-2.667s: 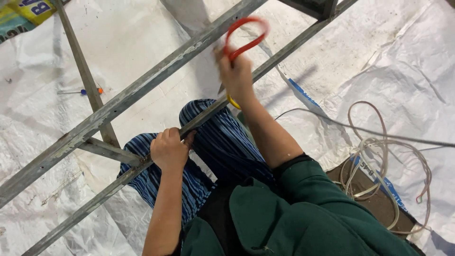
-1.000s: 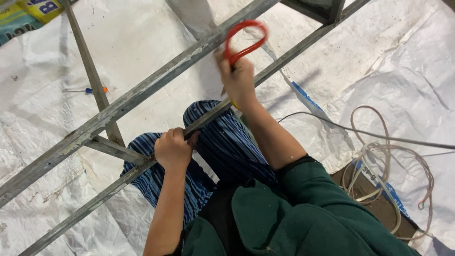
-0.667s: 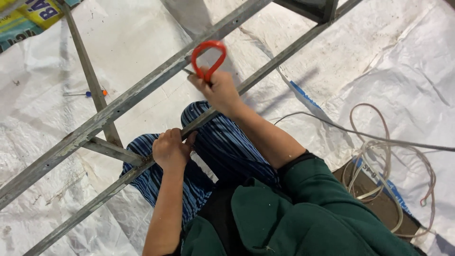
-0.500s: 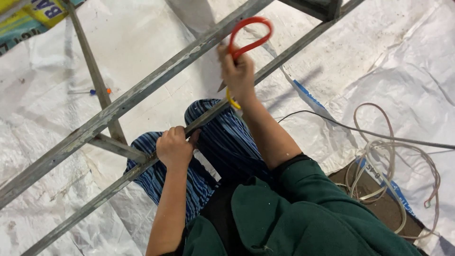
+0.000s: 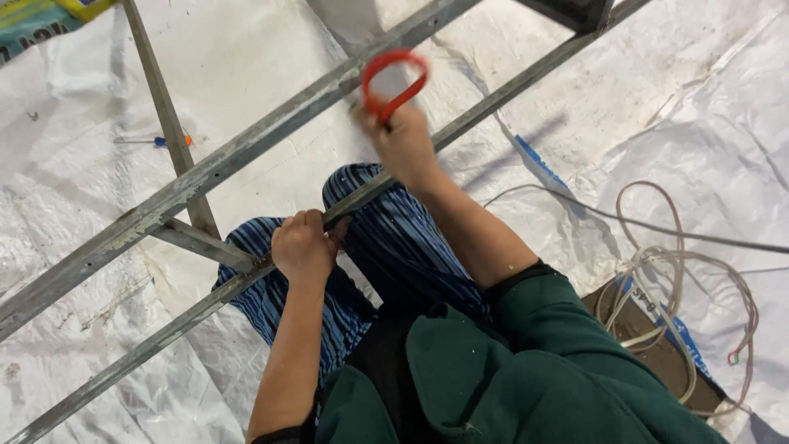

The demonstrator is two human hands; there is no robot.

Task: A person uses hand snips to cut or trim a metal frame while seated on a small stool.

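Note:
My right hand [image 5: 404, 148] grips a tool with a red loop-shaped handle [image 5: 393, 80], held up against the far rail [image 5: 246, 156] of a grey metal frame; the hand is blurred. My left hand [image 5: 304, 245] is closed around the near rail [image 5: 164, 333] of the same frame. Both rails run diagonally from lower left to upper right. My legs in blue striped trousers [image 5: 394, 247] are under the near rail. The working end of the tool is hidden by my hand.
A white plastic sheet [image 5: 699, 107] covers the floor. Coiled pale cables [image 5: 682, 271] lie on a brown board [image 5: 657, 345] at the right. A small screwdriver [image 5: 156, 141] lies at the left, and a cross strut [image 5: 168, 123] joins the rails there.
My right hand has been moving the red-handled tool back and forth along the far rail: left and down, then up right, now slightly left again. My left hand has kept its grip.

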